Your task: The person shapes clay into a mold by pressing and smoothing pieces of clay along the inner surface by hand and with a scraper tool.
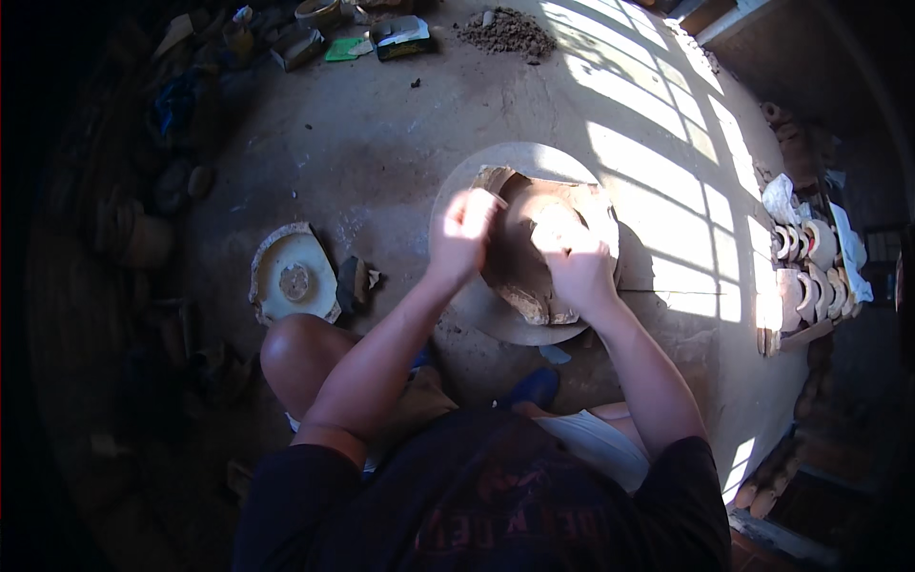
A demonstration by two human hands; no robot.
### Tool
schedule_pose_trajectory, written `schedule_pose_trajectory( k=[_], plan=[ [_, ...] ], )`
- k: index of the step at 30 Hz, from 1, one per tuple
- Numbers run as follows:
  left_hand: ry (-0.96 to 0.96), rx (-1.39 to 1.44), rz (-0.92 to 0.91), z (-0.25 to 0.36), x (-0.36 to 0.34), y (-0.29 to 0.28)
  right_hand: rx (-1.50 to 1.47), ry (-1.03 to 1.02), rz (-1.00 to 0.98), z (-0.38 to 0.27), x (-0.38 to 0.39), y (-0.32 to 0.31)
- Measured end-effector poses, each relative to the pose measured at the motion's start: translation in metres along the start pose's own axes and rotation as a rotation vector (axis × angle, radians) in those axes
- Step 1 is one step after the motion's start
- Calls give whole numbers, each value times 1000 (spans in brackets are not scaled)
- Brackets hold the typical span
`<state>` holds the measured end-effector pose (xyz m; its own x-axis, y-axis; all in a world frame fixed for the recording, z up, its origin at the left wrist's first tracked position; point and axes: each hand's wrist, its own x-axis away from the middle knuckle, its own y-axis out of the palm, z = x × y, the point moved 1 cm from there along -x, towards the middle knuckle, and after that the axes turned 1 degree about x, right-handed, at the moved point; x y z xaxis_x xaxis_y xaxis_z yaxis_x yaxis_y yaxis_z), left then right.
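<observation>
A broken, wide clay vessel (pixel 523 250) with jagged, crumbly edges rests on a round grey disc (pixel 461 310) in front of me. At the vessel's left rim is my left hand (pixel 461 238), its fingers curled closed; glare hides what they grip, if anything. Over the right part of the hollow, my right hand (pixel 582 267) is closed too. Its fingers are washed out by sunlight, so whatever it holds cannot be made out. Both forearms reach in from below.
Left of my knee lies a broken pale dish (pixel 279 272) with a round centre, beside dark shards (pixel 354 283). A heap of brown lumps (pixel 507 34) and boxes (pixel 400 38) sit at the back. Curved clay pieces (pixel 810 291) are stacked at the right.
</observation>
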<state>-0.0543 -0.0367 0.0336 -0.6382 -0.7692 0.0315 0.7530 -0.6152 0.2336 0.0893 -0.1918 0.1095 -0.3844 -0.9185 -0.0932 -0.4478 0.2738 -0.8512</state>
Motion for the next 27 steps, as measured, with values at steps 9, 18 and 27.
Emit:
schedule_pose_trajectory(
  k=[9,18,27],
  plan=[
    [86,-338,518,-60,0,3,196,106,-66,-13,-63,45],
    [27,-358,464,-56,-4,5,69,134,-85,-10,-80,69],
    [40,-368,487,-69,-20,-5,111,198,-499,-15,-74,58]
  ],
)
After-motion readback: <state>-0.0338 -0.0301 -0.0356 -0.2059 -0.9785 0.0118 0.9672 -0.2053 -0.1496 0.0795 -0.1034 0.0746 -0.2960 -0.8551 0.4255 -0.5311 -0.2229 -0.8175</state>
